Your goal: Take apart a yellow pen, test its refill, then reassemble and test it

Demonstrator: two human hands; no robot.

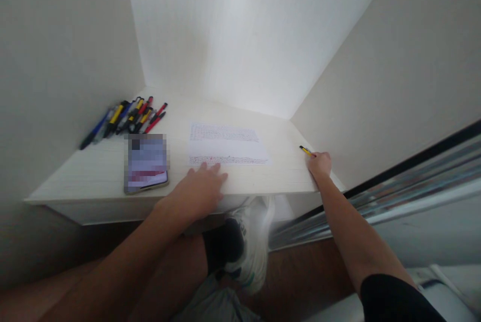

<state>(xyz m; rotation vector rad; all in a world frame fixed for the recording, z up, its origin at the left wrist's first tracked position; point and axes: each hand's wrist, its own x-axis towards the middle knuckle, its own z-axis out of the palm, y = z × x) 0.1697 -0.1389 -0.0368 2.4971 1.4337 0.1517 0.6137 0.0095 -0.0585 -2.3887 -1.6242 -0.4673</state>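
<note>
My left hand (203, 187) lies with spread fingers on the shelf, its fingertips at the near edge of a sheet of paper (225, 147). Rows of small dark writing fill the top of the sheet, a dense band with some red runs along the bottom, and a blank strip lies between. To the right of the paper, my right hand (320, 164) rests on the shelf near the side wall, closed around a yellow and black pen (307, 151). The pen's black end points away to the left; its other end is hidden in the hand.
A pile of pens (131, 115) in blue, yellow, red and black lies at the left of the white shelf (173, 111). In front of it sits a phone (146, 164) with a blurred screen. Walls enclose the shelf; a dark-edged metal track (413, 166) runs at right. Below is a white shoe (253, 247).
</note>
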